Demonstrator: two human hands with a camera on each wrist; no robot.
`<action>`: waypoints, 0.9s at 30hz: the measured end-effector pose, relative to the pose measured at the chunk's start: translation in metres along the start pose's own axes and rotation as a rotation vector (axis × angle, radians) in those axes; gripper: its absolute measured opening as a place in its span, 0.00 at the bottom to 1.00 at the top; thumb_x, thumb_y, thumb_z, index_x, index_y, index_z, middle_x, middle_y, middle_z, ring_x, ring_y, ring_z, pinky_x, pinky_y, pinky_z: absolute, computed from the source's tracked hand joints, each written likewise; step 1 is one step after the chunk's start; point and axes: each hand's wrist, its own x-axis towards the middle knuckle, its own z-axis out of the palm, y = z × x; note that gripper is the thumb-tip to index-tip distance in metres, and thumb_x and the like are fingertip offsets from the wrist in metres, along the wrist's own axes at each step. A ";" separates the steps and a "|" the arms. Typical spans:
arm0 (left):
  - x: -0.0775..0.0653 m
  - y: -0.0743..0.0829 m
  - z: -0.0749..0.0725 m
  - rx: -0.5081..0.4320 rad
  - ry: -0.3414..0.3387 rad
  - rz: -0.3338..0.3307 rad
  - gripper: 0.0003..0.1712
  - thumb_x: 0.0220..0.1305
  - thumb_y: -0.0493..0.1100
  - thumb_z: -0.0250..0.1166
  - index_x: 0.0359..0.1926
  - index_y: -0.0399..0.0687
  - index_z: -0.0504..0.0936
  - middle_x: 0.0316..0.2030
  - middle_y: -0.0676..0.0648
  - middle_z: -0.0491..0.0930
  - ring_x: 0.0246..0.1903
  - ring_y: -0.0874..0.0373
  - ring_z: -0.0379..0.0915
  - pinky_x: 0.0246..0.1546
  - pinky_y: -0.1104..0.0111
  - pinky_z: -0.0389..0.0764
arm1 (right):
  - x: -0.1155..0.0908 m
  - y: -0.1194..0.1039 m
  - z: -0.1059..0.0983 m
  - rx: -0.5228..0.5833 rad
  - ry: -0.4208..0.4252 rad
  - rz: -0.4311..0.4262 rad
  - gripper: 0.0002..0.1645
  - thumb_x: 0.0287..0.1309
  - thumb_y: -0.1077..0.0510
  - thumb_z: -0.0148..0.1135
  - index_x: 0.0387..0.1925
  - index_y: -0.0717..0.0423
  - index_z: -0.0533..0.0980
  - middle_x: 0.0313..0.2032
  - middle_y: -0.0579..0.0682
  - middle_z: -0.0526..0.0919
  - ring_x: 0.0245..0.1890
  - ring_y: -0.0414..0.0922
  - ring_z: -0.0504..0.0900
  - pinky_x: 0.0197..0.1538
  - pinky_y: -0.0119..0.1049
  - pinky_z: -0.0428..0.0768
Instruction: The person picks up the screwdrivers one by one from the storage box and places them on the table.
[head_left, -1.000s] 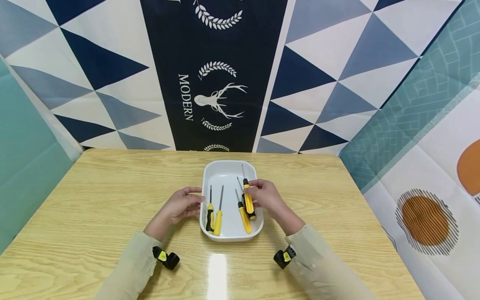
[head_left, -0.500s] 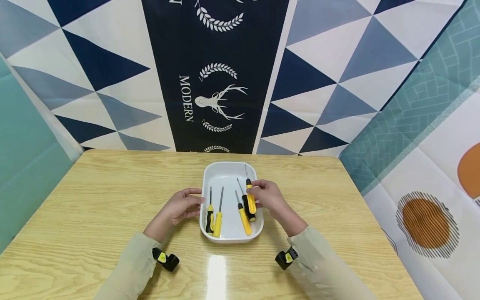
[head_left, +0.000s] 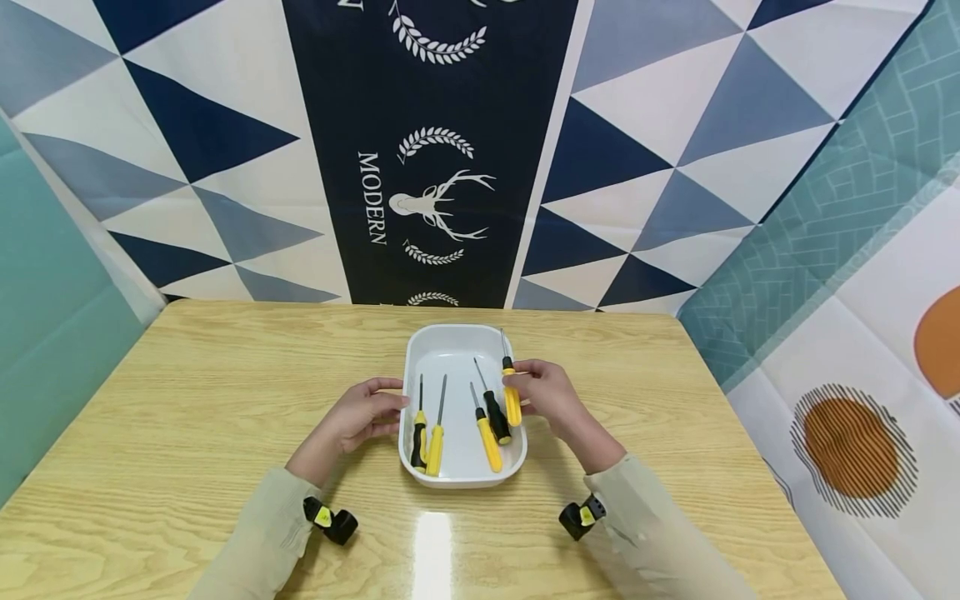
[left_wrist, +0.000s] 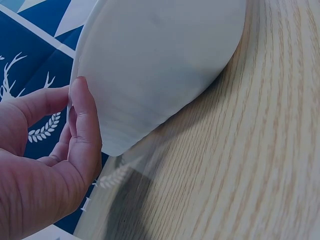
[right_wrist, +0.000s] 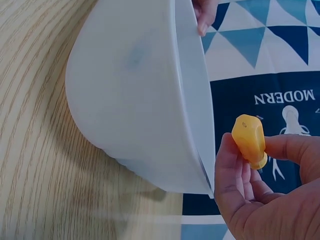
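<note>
A white rectangular tray (head_left: 461, 481) stands on the wooden table. My left hand (head_left: 367, 414) pinches its left rim; the left wrist view shows the thumb (left_wrist: 86, 115) against the outer wall. Over the right rim, my right hand (head_left: 547, 392) pinches a yellow-handled screwdriver (head_left: 512, 406), its shaft pointing away from me. The right wrist view shows the butt of that yellow handle (right_wrist: 249, 137) between thumb and fingers. Inside the tray lie a black-and-yellow screwdriver (head_left: 418, 442) and a yellow one (head_left: 436, 450) at left, an orange-yellow one (head_left: 490, 446) and a black-handled one (head_left: 497, 418) at right.
The pale wood table (head_left: 247, 375) extends on both sides of the tray. A patterned cloth wall (head_left: 442, 275) rises behind the table's far edge. Small black cameras are strapped to both wrists, the left camera (head_left: 343, 527) and the right camera (head_left: 573, 521).
My right hand has moved slightly right with the yellow screwdriver, from above the black-handled one to the tray's right rim, uncovering the black handle. My left hand stays at the left rim.
</note>
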 end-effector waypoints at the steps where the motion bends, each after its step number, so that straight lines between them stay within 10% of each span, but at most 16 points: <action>1: 0.000 0.000 0.000 0.002 0.000 0.000 0.31 0.61 0.39 0.61 0.63 0.35 0.62 0.39 0.45 0.78 0.33 0.60 0.77 0.36 0.70 0.83 | 0.000 0.000 -0.001 0.005 0.001 -0.003 0.24 0.60 0.57 0.57 0.57 0.62 0.70 0.41 0.55 0.75 0.35 0.43 0.76 0.36 0.34 0.83; 27: -0.001 0.002 0.002 0.003 0.008 -0.010 0.30 0.62 0.39 0.61 0.62 0.35 0.63 0.37 0.46 0.79 0.32 0.61 0.77 0.35 0.71 0.83 | -0.004 0.012 -0.029 0.011 0.035 -0.035 0.26 0.61 0.57 0.56 0.58 0.66 0.67 0.43 0.57 0.76 0.33 0.42 0.75 0.35 0.35 0.84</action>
